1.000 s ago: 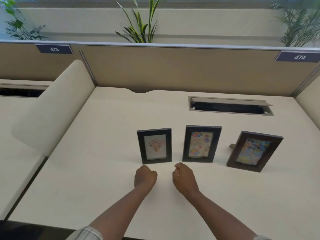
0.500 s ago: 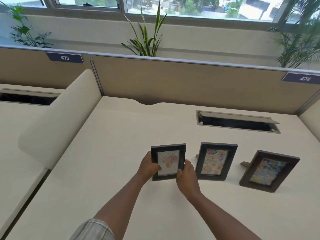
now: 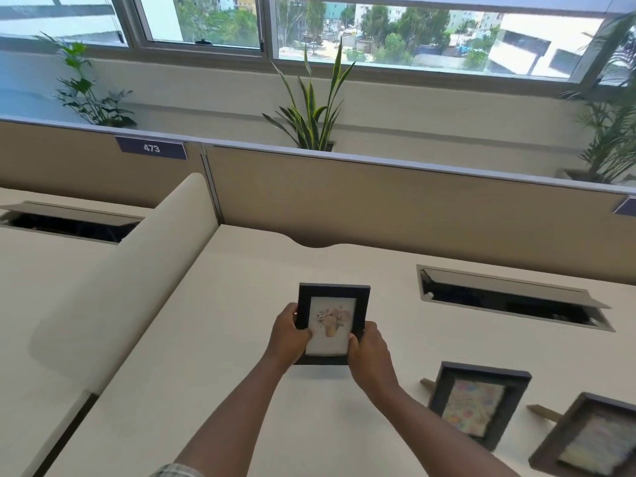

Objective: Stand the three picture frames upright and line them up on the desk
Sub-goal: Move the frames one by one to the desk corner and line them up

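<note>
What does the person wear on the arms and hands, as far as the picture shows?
Both hands are bare: the left hand and right hand show no gloves, rings or watch. The forearms are uncovered. Only a light checked sleeve appears at the bottom edge on the left arm, ending above the elbow.

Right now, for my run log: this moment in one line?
left hand + right hand: gripping black flower-print frame | other two frames: standing right

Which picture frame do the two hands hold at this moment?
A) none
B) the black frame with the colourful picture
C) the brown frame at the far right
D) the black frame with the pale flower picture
D: the left hand and right hand grip the sides of the black flower frame.
</note>
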The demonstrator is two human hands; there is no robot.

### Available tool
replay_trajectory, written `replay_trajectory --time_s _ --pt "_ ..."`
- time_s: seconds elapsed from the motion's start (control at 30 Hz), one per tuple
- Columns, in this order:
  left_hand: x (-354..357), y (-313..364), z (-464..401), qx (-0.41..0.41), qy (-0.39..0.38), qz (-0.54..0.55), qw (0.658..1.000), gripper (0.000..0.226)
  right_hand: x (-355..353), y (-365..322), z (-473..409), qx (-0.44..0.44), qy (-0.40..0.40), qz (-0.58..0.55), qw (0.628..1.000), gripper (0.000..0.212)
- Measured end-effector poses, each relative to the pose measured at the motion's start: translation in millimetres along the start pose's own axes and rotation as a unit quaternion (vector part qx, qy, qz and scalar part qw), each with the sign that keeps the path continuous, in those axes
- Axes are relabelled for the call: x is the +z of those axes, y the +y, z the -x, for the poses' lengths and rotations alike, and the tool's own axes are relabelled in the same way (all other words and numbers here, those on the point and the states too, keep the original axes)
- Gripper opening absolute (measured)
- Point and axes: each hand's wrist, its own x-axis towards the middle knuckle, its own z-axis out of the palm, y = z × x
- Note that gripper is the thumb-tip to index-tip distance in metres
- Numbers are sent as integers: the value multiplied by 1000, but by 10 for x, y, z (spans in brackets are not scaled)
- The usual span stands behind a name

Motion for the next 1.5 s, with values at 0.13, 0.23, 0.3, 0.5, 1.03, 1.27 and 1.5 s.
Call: replay_trajectory --time_s 0.13,0.23,0.3,0.5,1.03,1.27,1.5 --pt "-209 64 -476 15 30 -19 999 43 207 -290 -528 -19 -7 5 1000 15" --pt "-377 47 -785 22 58 -45 997 52 414 -485 -862 -32 -21 17 999 15" --pt "-495 31 -982 19 78 -51 995 55 559 -601 -1057 -40 -32 21 998 17" --pt "-753 -81 -1430 -3 100 -21 995 58 906 -757 -1490 -65 -48 43 996 16" --pt "-940 -250 -1766 -40 107 17 993 61 1272 -772 -1719 -104 -38 64 992 17" --pt "-954 -248 -1616 -66 128 -26 989 61 1121 -770 -1633 -54 -62 62 995 41" --pt "-703 -358 -744 -128 206 -168 956 37 740 -378 -902 -70 -87 117 987 33"
